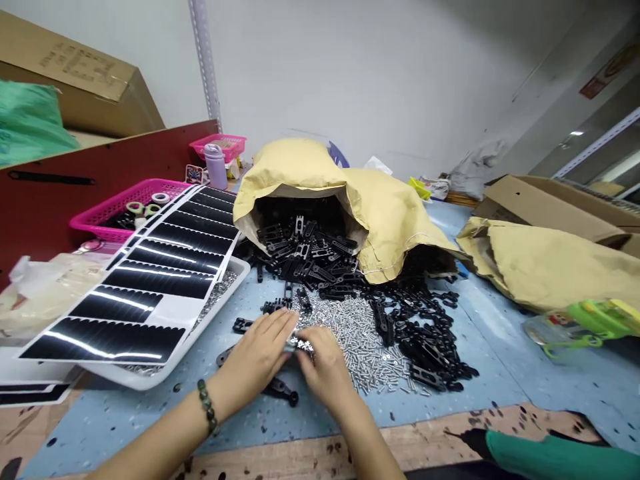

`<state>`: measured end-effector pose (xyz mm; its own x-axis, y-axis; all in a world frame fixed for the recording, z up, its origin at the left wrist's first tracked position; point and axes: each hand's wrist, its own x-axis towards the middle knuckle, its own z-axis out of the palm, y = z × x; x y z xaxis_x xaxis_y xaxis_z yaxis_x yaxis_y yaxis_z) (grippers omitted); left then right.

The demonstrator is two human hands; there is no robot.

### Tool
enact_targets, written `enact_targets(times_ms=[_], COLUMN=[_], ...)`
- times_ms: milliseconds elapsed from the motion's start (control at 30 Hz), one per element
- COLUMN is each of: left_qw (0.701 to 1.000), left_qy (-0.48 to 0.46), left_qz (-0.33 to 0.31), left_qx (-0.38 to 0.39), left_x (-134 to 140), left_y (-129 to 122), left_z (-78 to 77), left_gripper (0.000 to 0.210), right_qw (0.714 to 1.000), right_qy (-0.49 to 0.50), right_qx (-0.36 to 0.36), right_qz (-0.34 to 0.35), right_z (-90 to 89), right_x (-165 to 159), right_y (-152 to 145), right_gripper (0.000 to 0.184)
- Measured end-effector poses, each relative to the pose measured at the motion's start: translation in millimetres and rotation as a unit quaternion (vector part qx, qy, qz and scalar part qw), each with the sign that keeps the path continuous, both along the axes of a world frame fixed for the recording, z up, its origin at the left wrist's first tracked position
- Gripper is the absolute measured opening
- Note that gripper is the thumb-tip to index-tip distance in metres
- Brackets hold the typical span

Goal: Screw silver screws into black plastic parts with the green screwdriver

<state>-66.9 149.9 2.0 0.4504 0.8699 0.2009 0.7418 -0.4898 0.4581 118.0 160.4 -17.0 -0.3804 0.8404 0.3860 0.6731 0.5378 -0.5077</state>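
Observation:
My left hand [260,350], with a dark beaded bracelet on the wrist, and my right hand [323,367] meet over the front of the blue work mat [400,417]. Between their fingertips is a small dark part with shiny silver bits [303,344], largely covered by the fingers. Both hands are closed around it. Loose black plastic parts [281,391] lie under and beside my left hand. Just beyond the right hand spreads a heap of small silver screws [363,340]. More black plastic parts [430,340] are piled to the right of the screws.
An open yellow paper sack [295,163] spills black parts at the back. Left, black sticker sheets [170,257] lie across a white tray [143,380], near a pink basket [100,230]. At right are another sack [565,260], a green-lidded bottle [585,327] and a teal object [555,457].

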Motion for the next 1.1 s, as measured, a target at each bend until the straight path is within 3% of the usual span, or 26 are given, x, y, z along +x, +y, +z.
enact_targets(times_ms=[67, 133, 200, 333, 467, 667, 733, 800, 967, 1100], left_qw=[0.999, 0.998, 0.996, 0.987, 0.971, 0.95, 0.953, 0.96, 0.982, 0.992], left_qy=[0.005, -0.001, -0.008, -0.062, -0.119, -0.168, -0.167, -0.161, -0.124, -0.089], left_qz=[-0.009, -0.003, 0.012, 0.045, 0.079, 0.066, 0.053, 0.041, 0.019, -0.012], left_qx=[-0.041, -0.066, -0.086, -0.144, -0.192, -0.255, -0.247, -0.227, -0.144, -0.092], left_x=[4.3, 7.1, 8.4, 5.8, -2.3, 6.0, 11.6, 13.3, 3.1, -2.0], left_y=[10.0, 13.2, 11.1, 4.3, 4.5, 11.1, 11.1, 8.3, -3.9, -6.1], left_z=[3.3, 6.0, 8.5, 12.9, 14.4, 14.0, 14.3, 15.0, 16.4, 14.2], left_gripper=[0.042, 0.031, 0.026, 0.04, 0.036, 0.029, 0.025, 0.021, 0.021, 0.023], right_qw=[0.999, 0.98, 0.959, 0.941, 0.95, 0.979, 0.975, 0.97, 0.979, 0.97], right_qy=[-0.025, -0.05, -0.062, -0.096, -0.096, 0.008, 0.133, 0.172, 0.137, 0.129], right_qx=[-0.035, -0.06, -0.066, -0.112, -0.123, -0.128, -0.17, -0.173, -0.137, -0.199], right_qz=[-0.03, -0.184, -0.269, -0.305, -0.27, -0.157, -0.046, 0.017, 0.06, 0.055], right_z=[9.3, 17.4, 20.4, 10.1, 5.6, 17.4, 19.9, 23.2, 38.4, 48.4], right_x=[26.4, 62.0, 95.7, 125.4, 118.5, 66.0, 39.0, 17.6, 2.0, 3.9], right_y=[12.6, 40.1, 75.4, 125.7, 122.7, 56.3, 30.2, 10.6, -6.2, -6.7], right_gripper=[0.029, 0.027, 0.03, 0.022, 0.026, 0.034, 0.028, 0.014, 0.012, 0.006])
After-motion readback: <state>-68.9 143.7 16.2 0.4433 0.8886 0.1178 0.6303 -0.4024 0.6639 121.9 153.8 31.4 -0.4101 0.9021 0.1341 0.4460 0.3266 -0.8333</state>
